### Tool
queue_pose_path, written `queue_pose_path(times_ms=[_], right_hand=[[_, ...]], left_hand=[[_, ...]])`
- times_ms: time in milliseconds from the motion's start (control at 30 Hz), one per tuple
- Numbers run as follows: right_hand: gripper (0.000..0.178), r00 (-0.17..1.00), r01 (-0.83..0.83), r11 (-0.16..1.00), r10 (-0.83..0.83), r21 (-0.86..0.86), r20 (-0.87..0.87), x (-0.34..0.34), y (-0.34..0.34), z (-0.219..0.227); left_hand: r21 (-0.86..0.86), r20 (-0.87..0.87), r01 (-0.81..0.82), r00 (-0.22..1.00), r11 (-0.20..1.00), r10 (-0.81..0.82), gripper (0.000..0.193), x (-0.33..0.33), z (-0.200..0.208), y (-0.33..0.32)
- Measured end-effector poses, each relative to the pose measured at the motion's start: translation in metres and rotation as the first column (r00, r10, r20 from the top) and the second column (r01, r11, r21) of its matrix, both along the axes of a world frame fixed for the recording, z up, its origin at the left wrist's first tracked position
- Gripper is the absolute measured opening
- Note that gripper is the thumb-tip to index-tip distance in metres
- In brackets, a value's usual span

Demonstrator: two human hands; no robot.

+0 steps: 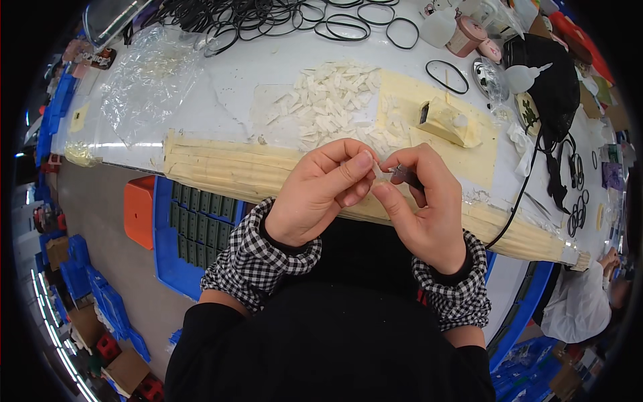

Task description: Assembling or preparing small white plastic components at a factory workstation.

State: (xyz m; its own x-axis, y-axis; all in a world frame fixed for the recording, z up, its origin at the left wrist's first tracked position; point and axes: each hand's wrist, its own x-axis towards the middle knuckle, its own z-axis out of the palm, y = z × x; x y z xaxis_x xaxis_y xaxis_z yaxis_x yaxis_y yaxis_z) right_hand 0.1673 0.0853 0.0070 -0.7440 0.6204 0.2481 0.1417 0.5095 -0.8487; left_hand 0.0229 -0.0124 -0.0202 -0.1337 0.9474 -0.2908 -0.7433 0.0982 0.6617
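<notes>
Left hand (328, 184): fingers pinching one end of a small translucent whitish piece (381, 175), held up just over the front edge of the white worktop (224, 87). Right hand (429, 208): fingers curled on a small dark metal tool (406, 176), thumb tip up at the piece; whether the tool touches the piece, can't tell. Hands close together, piece between them.

Behind the hands, a loose heap of off-white flat strips (338, 90), some spilling onto a pale yellow sheet (479, 161). On that sheet, right of the heap, a yellow-wrapped block (447, 126). Far edge: tangle of thin black rings (341, 28). Left: crumpled clear plastic bag (151, 80). Front edge covered with a ridged cream-coloured strip (228, 161). Below, left: blue plastic tray (163, 234) with rows of dark green rectangular pieces (201, 221), orange stool (138, 213) beside it.
</notes>
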Motion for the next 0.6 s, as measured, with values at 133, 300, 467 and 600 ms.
queue_pose_path(times_ms=[133,300,467,600], right_hand=[[0.026,0.992,-0.034,0.976,0.007,0.216,0.127,0.004,0.005,0.000],[0.030,0.987,-0.051,0.943,-0.002,0.328,0.159,0.006,0.006,-0.009],[0.030,0.987,-0.058,0.944,0.004,0.326,0.163,0.007,0.005,-0.008],[0.031,0.986,-0.065,0.942,0.010,0.330,0.166,0.007,0.004,-0.008]], left_hand=[[0.020,0.037,0.085,0.996,0.996,-0.086,0.019,-0.004,0.002,0.000],[0.034,-0.014,0.137,0.991,0.990,-0.136,0.024,-0.005,0.001,-0.001],[0.025,-0.092,0.152,0.984,0.988,-0.149,0.023,-0.008,0.004,-0.001],[0.034,-0.117,0.177,0.978,0.984,-0.172,0.023,-0.009,0.006,-0.001]])
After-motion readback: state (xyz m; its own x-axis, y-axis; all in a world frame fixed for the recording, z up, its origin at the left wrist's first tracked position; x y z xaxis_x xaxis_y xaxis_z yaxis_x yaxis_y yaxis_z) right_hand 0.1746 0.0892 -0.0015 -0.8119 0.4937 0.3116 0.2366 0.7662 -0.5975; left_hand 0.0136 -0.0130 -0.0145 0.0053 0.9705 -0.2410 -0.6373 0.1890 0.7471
